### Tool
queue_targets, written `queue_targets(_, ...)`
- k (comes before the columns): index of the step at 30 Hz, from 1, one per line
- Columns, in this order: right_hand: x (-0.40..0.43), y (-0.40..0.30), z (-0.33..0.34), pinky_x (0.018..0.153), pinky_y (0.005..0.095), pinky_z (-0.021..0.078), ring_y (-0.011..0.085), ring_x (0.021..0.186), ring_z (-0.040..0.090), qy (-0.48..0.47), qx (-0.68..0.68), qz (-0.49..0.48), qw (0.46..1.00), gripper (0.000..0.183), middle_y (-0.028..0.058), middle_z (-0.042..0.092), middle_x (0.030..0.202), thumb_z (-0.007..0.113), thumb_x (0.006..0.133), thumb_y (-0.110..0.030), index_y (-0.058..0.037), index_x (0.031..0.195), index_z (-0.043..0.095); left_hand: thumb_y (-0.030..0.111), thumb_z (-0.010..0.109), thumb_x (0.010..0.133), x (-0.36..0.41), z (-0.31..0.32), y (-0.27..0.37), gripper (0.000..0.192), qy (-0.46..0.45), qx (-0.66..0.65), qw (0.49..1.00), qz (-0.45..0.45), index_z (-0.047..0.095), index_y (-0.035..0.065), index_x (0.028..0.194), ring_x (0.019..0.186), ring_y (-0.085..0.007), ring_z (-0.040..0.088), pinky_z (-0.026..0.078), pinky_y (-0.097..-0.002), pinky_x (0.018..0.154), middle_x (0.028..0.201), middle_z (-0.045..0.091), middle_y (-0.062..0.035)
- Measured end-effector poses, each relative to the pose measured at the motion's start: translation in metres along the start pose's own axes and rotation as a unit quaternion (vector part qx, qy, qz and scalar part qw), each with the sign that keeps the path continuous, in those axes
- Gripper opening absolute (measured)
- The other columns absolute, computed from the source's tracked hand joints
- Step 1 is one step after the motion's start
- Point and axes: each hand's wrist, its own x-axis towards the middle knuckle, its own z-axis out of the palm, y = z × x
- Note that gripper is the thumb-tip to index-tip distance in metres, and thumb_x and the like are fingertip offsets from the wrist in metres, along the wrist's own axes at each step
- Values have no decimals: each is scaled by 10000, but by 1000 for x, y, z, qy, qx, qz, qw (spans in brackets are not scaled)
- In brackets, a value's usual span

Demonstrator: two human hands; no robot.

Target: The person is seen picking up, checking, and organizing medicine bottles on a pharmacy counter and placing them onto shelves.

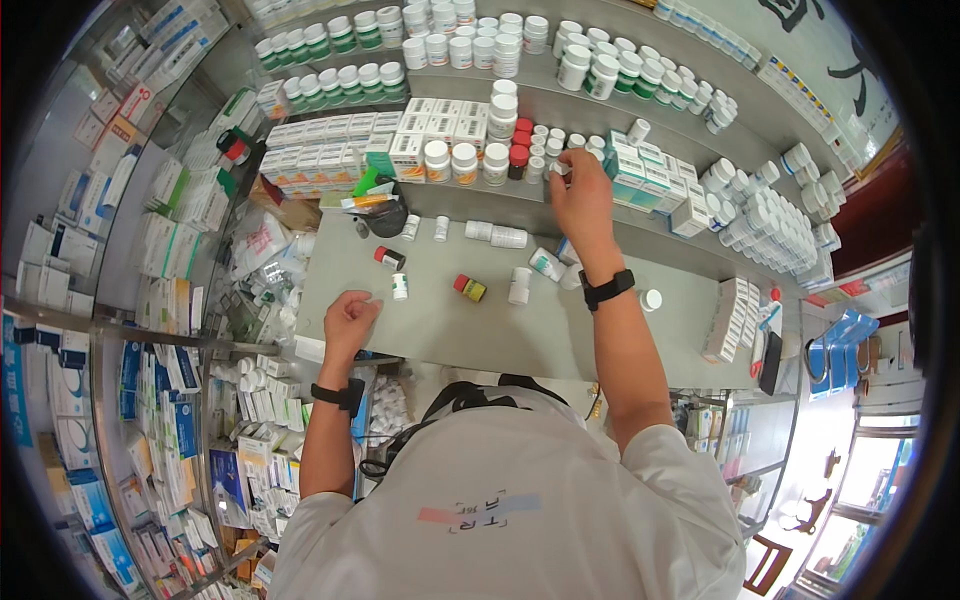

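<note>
My right hand (583, 191) reaches to the lowest shelf step, its fingers at a small white-capped bottle (558, 169) in a row of small bottles; the fingers partly hide it, so a firm grip cannot be told. Left of it stand bottles with red caps (518, 159). My left hand (352, 319) rests over the counter's left part, fingers curled, with nothing visible in it. Beyond it lie a small white and green bottle (400, 286) and a dark bottle with a red cap (389, 258). A yellow-labelled bottle with a red cap (470, 288) and a white bottle (519, 286) lie mid-counter.
A black pen cup (387, 214) stands at the counter's back left. Stepped shelves (450, 81) hold white bottles and medicine boxes (337, 154). Boxes (729, 321) and a round white container (650, 300) are on the right. Glass shelves packed with boxes rise on the left.
</note>
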Motion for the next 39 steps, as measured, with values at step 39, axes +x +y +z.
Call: queue_targets(39, -64, -105, 162, 853, 473, 588, 404, 1069, 655, -421, -84, -9, 903, 329, 258, 586, 1190, 711, 792, -33, 32, 1108, 645, 122, 808, 862, 2, -1, 3, 274, -26, 17, 999, 13, 679, -7, 1066, 688, -56, 573, 481, -222, 657, 773, 664, 3)
